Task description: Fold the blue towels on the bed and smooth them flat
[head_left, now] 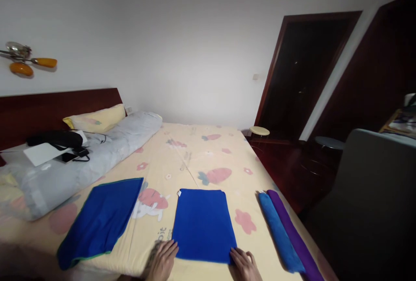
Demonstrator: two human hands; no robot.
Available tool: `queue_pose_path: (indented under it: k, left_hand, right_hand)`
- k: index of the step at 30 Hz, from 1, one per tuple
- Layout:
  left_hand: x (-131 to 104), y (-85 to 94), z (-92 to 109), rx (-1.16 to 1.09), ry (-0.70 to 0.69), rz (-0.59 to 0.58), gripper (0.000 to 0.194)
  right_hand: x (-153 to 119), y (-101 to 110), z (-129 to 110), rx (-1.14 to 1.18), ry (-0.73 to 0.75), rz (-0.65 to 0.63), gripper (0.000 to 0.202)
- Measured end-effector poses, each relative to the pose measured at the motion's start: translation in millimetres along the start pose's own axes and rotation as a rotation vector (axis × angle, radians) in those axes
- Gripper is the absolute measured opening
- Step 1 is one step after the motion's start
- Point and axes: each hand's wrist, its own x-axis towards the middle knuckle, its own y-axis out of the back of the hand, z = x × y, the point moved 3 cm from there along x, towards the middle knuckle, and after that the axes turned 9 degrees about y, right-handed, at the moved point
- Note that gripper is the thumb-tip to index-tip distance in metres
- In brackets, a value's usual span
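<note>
we have the blue cloth [204, 224] lying square and flat on the patterned bed [216, 149], with our hands at its two near corners. our left hand [165, 258] rests its fingers, side by side, on the near left corner; our right hand [245, 263] bends its fingers over the near right one. both thumbs show too little for us to tell whether either hand pinches the fabric; placed so, they probably keep that edge straight. left of the blue cloth, a green-edged cloth [104, 214] lies loosely spread, apart from our hands. right of it, a blue roll [278, 231] and a purple roll [292, 231] lie side by side, perhaps to leave the blue cloth room.
</note>
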Motion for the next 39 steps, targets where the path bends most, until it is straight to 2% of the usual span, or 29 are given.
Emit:
queue_pose_path:
  k: [1,3,6,10,13,16,17,21,23,24,26,28,32,35,39]
  left_hand:
    - [3.0,0.5,-2.5,-0.05,0.05,-0.004,0.057]
    - [13.2,-1.0,-9.5,-0.167,0.24,-0.011,0.045]
    - [37.3,-9.2,-20.3,-0.275,0.517,-0.025,0.032]
    - [67.1,-15.9,-28.6,-0.234,0.625,-0.025,0.024]
    - [69.9,-13.4,-25.9,-0.172,0.67,0.005,0.029]
    - [63.3,-17.0,-3.1,-0.085,0.648,0.053,0.039]
    - [61.9,-22.1,10.5,-0.045,0.598,0.065,0.043]
    - [63.2,-56.2,77.7,0.045,0.239,0.071,0.069]
    - [63.3,-67.1,96.7,0.049,0.165,0.063,0.076]
    - [62.2,-67.9,98.9,0.056,0.158,0.054,0.077]
    - [57.4,-59.7,90.7,0.073,0.142,0.031,0.075]
    - [49.2,-42.7,71.0,0.086,0.112,0.009,0.071]
    - [30.3,-12.7,28.8,0.108,0.139,-0.008,0.064]
    - [23.2,-9.7,14.2,0.122,0.152,-0.019,0.065]
    - [32.7,-17.7,9.3,0.142,0.17,-0.02,0.067]
  right_hand:
    - [3.7,3.3,2.0,0.049,-0.062,-0.015,0.036]
    - [13.2,9.1,7.8,0.142,-0.226,-0.034,0.029]
    - [32.3,14.1,19.5,0.195,-0.439,-0.034,0.03]
    - [56.7,14.4,31.8,0.153,-0.461,-0.037,0.032]
    - [61.4,10.9,32.6,0.087,-0.454,-0.018,0.034]
    - [62.3,-2.3,14.6,-0.016,-0.378,0.028,0.039]
    - [64.3,-9.9,3.4,-0.045,-0.325,0.045,0.04]
    - [81.1,-47.1,-49.9,-0.027,-0.162,0.066,0.048]
    - [88.0,-58.3,-67.2,0.011,-0.122,0.068,0.055]
    - [89.0,-59.6,-71.1,0.015,-0.093,0.074,0.058]
    - [83.9,-54.6,-68.8,-0.009,-0.028,0.088,0.062]
    - [70.3,-42.9,-55.7,-0.053,-0.002,0.097,0.065]
    - [36.0,-22.4,-23.4,-0.118,-0.077,0.105,0.067]
    - [23.3,-20.4,-10.4,-0.135,-0.127,0.109,0.06]
    - [34.6,-21.3,-3.0,-0.143,-0.122,0.085,0.047]
